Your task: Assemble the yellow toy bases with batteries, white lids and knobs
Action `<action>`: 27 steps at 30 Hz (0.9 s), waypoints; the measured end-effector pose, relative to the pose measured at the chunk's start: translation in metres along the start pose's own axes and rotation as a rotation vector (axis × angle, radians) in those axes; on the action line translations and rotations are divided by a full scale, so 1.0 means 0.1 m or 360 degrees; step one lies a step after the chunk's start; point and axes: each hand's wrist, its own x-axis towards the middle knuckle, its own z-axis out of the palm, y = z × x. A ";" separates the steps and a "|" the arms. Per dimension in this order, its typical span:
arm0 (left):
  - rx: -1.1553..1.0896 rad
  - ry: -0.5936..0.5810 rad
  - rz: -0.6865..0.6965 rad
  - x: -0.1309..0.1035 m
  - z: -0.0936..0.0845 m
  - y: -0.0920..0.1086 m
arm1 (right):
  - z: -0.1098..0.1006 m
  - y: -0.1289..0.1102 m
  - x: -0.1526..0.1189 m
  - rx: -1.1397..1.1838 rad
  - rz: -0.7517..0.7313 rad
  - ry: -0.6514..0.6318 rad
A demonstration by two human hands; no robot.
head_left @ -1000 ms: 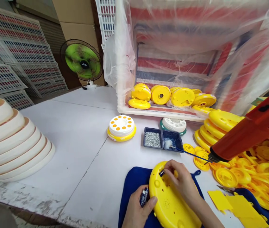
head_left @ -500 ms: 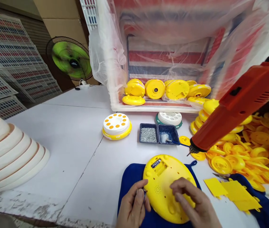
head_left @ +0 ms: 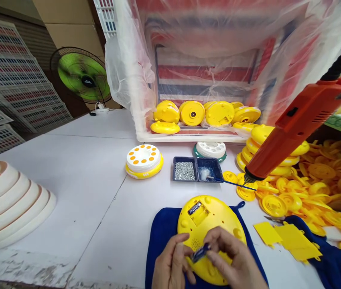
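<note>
A round yellow plastic shell lies underside up on a blue cloth at the table's near edge. Its battery bay is uncovered, with one battery seated in it. Both hands meet over the shell's near part. My left hand and my right hand pinch a small blue battery between their fingertips.
An orange electric screwdriver hangs over the right side. Behind the shell stand a dark tray of screws, a white-and-yellow disc, and a plastic-lined crate of yellow shells. Yellow parts pile up right, white stacked rings left.
My right hand left the battery bay, where one battery now sits, and came back to the near edge. Both hands now hold the second battery together. The view shifted right.
</note>
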 end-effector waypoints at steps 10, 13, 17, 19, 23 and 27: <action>0.0545 -0.0119 0.0041 0.39 -0.20 -0.20 | -0.39 0.18 0.62 -0.0693 -0.0096 0.0131; 0.0554 -0.0174 0.0047 0.41 -0.17 -0.17 | -0.34 0.17 0.69 -0.0859 -0.0054 0.0082; 0.0586 -0.0138 0.0007 0.39 -0.15 -0.16 | -0.33 0.12 0.73 -0.1066 -0.0032 0.0091; 0.0589 -0.0115 -0.0006 0.37 -0.14 -0.18 | -0.33 0.10 0.75 -0.1143 -0.0034 0.0097; 0.0576 -0.0133 0.0026 0.35 -0.13 -0.23 | -0.29 0.10 0.75 -0.1289 -0.0062 0.0079; 0.0616 -0.0138 0.0069 0.35 -0.14 -0.27 | -0.24 0.10 0.72 -0.1415 -0.0105 0.0064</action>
